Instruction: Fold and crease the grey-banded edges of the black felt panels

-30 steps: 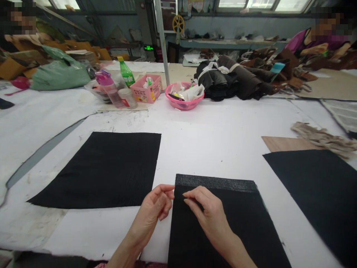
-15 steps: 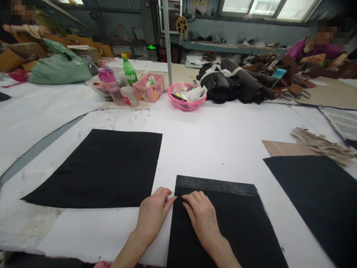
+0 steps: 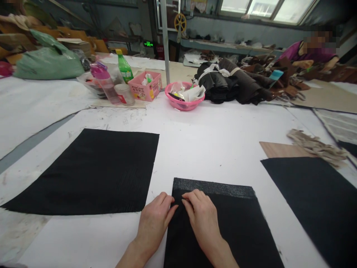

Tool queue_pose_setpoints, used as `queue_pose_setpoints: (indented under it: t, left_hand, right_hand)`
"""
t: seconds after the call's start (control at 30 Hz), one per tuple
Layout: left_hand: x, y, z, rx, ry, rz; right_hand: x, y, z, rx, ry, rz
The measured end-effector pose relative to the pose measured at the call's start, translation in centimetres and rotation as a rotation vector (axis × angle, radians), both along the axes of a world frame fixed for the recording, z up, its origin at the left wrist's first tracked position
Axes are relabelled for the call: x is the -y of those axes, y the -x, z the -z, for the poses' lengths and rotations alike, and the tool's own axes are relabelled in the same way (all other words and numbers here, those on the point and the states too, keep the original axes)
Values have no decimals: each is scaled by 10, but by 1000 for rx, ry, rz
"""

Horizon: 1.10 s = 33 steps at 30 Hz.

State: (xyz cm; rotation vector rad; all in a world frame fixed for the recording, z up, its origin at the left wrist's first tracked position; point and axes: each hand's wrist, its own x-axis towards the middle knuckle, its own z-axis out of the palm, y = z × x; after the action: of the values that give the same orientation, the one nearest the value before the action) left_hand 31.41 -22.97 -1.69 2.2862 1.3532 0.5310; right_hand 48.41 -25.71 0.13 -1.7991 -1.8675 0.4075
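Observation:
A black fabric panel (image 3: 231, 230) with a greyish band along its far edge lies on the white table right before me. My left hand (image 3: 154, 219) rests at the panel's upper left corner, fingers together and touching its left edge. My right hand (image 3: 202, 216) lies on the panel beside it, fingertips curled and pinching at the fabric near that same corner. The two hands almost touch.
A larger black fabric sheet (image 3: 89, 171) lies to the left, another black sheet (image 3: 315, 201) to the right. Beyond stand a pink basin (image 3: 184, 97), a pink box (image 3: 145, 86), bottles (image 3: 104, 80) and a dark cloth heap (image 3: 234, 82). A person in purple (image 3: 309, 56) works far right.
My hands have drawn closer together at the panel's upper left corner, and the left hand's fingers have come down onto the edge. The view has shifted slightly.

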Motion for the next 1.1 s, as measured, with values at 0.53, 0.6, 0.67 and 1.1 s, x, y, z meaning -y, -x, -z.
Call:
queue_pose_setpoints:
  t: [0.53, 0.6, 0.67, 1.1]
  left_hand:
    - [1, 2, 8, -40, -13, 9]
    - [0, 3, 8, -44, -13, 7]
    - [0, 3, 8, -47, -15, 3]
    - [1, 5, 11, 17, 32, 15]
  right_hand:
    - [-45, 7, 6, -3, 70, -3]
    - [-48, 9, 8, -30, 58, 11]
    - [-49, 10, 8, -87, 46, 33]
    - [-33, -19, -7, -860, 192, 234]
